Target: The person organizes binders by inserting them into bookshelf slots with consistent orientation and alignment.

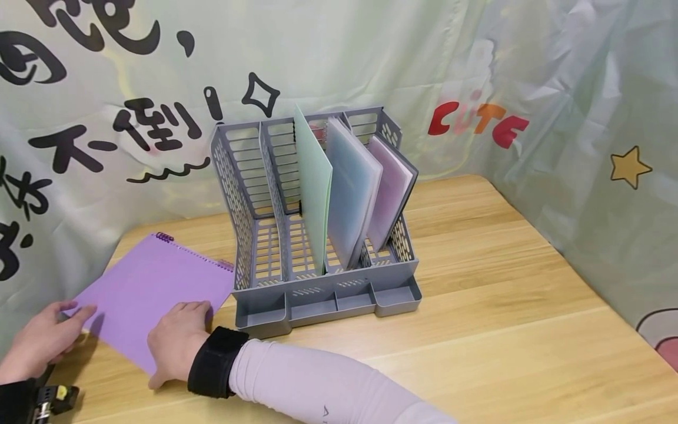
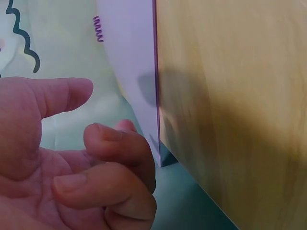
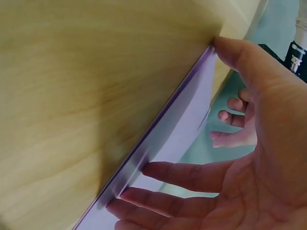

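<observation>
A purple spiral notebook [image 1: 159,288] lies flat at the table's left side, its coil binding along the far edge. My right hand [image 1: 180,341] is spread over its near right side. In the right wrist view the thumb touches the notebook's corner and the other fingertips rest on the cover [image 3: 180,129] near the edge. My left hand [image 1: 50,335] is by the left corner, palm turned up with loosely bent fingers and nothing in them. In the left wrist view, the thumb and fingers [image 2: 105,187] show beside the notebook [image 2: 132,57]; whether they touch it I cannot tell.
Right of the notebook stands a grey desk file rack [image 1: 328,282] with small front trays. It holds upright a green folder [image 1: 312,188], a blue notebook [image 1: 349,188] and a pink notebook [image 1: 389,188]. A printed curtain [image 1: 339,53] hangs behind the wooden table [image 1: 503,294].
</observation>
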Tool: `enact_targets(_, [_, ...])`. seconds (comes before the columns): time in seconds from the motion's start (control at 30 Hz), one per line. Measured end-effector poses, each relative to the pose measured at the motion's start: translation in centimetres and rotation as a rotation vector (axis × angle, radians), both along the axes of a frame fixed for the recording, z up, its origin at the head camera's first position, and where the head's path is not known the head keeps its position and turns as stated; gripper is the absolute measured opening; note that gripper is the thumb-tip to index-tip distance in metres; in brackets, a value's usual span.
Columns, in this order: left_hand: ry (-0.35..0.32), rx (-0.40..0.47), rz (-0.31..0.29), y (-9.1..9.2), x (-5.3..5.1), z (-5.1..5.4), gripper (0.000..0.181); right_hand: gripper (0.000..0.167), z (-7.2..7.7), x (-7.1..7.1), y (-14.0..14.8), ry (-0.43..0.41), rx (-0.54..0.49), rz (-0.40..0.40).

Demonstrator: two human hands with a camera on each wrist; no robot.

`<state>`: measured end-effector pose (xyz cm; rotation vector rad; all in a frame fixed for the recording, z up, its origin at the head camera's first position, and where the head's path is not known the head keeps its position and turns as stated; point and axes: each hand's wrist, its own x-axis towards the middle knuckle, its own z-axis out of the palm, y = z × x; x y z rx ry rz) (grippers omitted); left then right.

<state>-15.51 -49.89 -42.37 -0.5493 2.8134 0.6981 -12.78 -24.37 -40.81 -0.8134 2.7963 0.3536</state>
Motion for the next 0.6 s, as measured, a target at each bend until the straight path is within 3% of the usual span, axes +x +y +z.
enact_targets(0.27, [-0.053,0.001,0.039,-0.6,-0.2,-0.8,0.094,0.088,-0.3,0.6,-0.4,0.015,0.023,-0.003])
enact_targets(0.4, [-0.087,0.005,0.073,-0.5,-0.2,-1.1,0.097,0.084,-0.5,0.9,-0.5,0.023,0.049,0.021])
enact_targets(0.6, [-0.104,0.016,0.075,-0.7,-0.2,-1.5,0.095,0.074,-0.8,1.1,-0.5,0.053,0.094,0.058])
